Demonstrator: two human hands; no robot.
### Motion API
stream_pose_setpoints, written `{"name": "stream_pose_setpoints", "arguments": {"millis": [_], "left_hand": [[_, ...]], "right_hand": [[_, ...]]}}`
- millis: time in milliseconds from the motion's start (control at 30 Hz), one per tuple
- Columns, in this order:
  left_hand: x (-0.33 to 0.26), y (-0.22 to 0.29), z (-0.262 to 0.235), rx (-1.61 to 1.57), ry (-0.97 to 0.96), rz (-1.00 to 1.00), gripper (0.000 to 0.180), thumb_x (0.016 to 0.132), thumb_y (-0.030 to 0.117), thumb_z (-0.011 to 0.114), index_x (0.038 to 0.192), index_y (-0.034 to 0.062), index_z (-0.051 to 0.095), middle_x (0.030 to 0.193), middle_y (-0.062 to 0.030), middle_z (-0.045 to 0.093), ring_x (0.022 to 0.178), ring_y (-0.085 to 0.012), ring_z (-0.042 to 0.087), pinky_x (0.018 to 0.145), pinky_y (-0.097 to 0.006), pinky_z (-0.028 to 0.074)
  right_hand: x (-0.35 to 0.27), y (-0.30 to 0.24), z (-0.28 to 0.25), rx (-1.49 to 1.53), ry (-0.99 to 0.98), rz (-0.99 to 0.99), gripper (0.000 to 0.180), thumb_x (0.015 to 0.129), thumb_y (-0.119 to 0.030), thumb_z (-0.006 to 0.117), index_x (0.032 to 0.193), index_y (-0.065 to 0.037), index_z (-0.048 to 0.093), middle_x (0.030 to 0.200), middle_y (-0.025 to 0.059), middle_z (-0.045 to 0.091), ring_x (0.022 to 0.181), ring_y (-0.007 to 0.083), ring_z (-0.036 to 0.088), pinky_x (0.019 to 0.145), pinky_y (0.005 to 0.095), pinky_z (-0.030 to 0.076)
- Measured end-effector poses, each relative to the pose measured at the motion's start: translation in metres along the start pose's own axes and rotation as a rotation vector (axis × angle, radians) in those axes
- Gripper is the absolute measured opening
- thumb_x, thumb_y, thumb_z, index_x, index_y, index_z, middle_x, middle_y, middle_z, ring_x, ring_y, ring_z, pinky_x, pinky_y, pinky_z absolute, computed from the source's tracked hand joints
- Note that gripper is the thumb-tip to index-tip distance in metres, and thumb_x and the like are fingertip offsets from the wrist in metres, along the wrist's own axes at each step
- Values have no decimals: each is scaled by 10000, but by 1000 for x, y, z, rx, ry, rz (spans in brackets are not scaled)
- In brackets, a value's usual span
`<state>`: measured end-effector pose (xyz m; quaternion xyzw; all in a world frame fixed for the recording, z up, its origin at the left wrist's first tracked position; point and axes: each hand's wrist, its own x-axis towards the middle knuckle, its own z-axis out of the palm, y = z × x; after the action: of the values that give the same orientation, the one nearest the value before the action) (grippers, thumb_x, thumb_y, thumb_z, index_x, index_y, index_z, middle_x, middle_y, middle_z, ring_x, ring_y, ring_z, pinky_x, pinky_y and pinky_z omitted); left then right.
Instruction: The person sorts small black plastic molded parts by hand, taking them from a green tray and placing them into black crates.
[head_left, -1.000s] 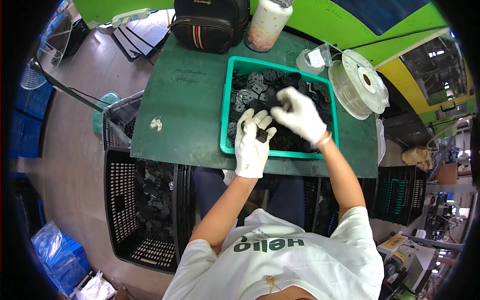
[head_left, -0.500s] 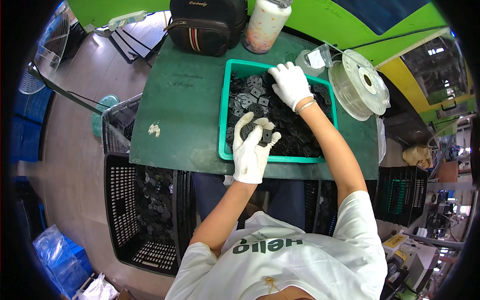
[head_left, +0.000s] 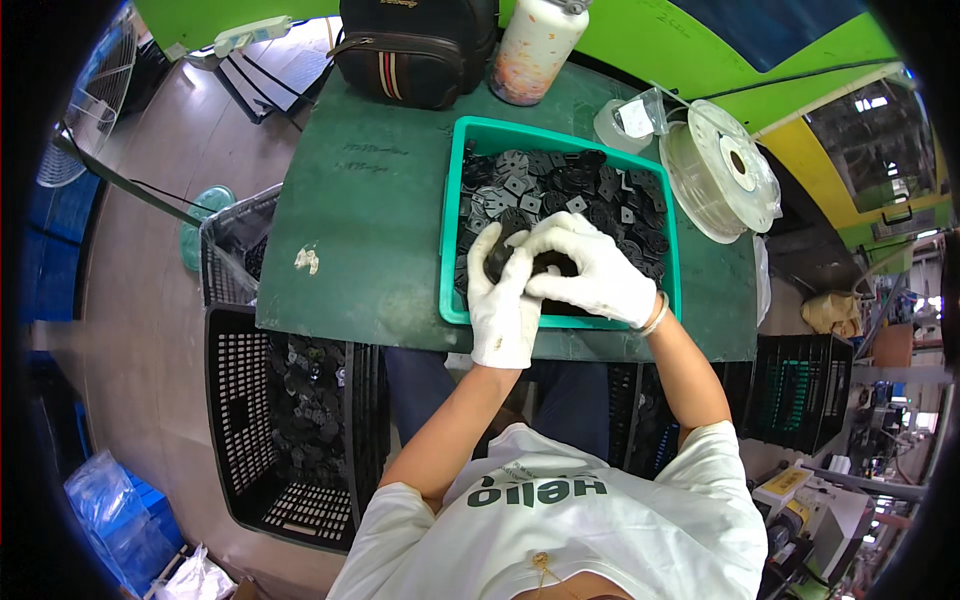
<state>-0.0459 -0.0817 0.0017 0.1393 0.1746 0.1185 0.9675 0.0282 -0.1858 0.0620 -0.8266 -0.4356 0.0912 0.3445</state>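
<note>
green table, teal tray, black backpack, speckled white bottle, clear spool

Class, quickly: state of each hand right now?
Left hand: closed, holding a black part.
Right hand: curled; whether it holds anything cannot be told.

Black piece, rounded, held in left hand over the near part of the tray; largely hidden by gloved fingers. Loose black parts, flat, some slotted, some square-tabbed, heaped at mixed angles inside green rectangular tray.
</note>
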Motion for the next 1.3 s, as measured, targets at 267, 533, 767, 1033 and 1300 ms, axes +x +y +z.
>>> {"name": "stream_pose_setpoints", "arguments": {"millis": [267, 533, 767, 1033, 1300], "left_hand": [[-1, 1, -1, 11, -14, -43, 319, 865, -17, 504, 1155, 109, 463, 1025, -111, 566, 880, -204, 583, 705, -408, 537], [0, 4, -2, -7, -21, -66, 322, 879, -1, 498, 1182, 89, 440, 1091, -146, 541, 931, -239, 584, 711, -434, 545], [-5, 8, 6, 39, -46, -81, 368, 855, -3, 528, 1196, 100, 433, 1117, -136, 540, 983, -262, 581, 744, -449, 552], [-3, 7, 3, 33, -41, -114, 424, 805, -74, 534, 1181, 99, 442, 1106, -114, 557, 968, -250, 596, 722, -438, 559], [-3, 4, 6, 53, 15, -84, 444, 805, -47, 560, 1203, 98, 426, 1113, -117, 538, 962, -245, 588, 745, -451, 553]], "right_hand": [[78, 91, 7, -495, 237, 348, 392, 797, -428, 583, 943, -70, 647, 919, 179, 628, 900, 335, 590, 809, 416, 463], [73, 66, -2, -30, 444, 308, 272, 797, -266, 619, 905, -16, 618, 839, 126, 645, 733, 232, 622, 704, 319, 487], [20, 8, -9, 398, -64, 342, 200, 832, -173, 598, 926, -1, 636, 810, 53, 644, 726, 101, 582, 676, 254, 485], [75, 101, -9, -736, 43, -46, 285, 707, -112, 628, 990, -99, 592, 931, 71, 615, 900, 293, 539, 778, 398, 448], [42, 73, -17, -397, 337, 54, 258, 803, -166, 589, 1037, -58, 596, 926, 137, 622, 889, 321, 566, 774, 393, 462]]}}
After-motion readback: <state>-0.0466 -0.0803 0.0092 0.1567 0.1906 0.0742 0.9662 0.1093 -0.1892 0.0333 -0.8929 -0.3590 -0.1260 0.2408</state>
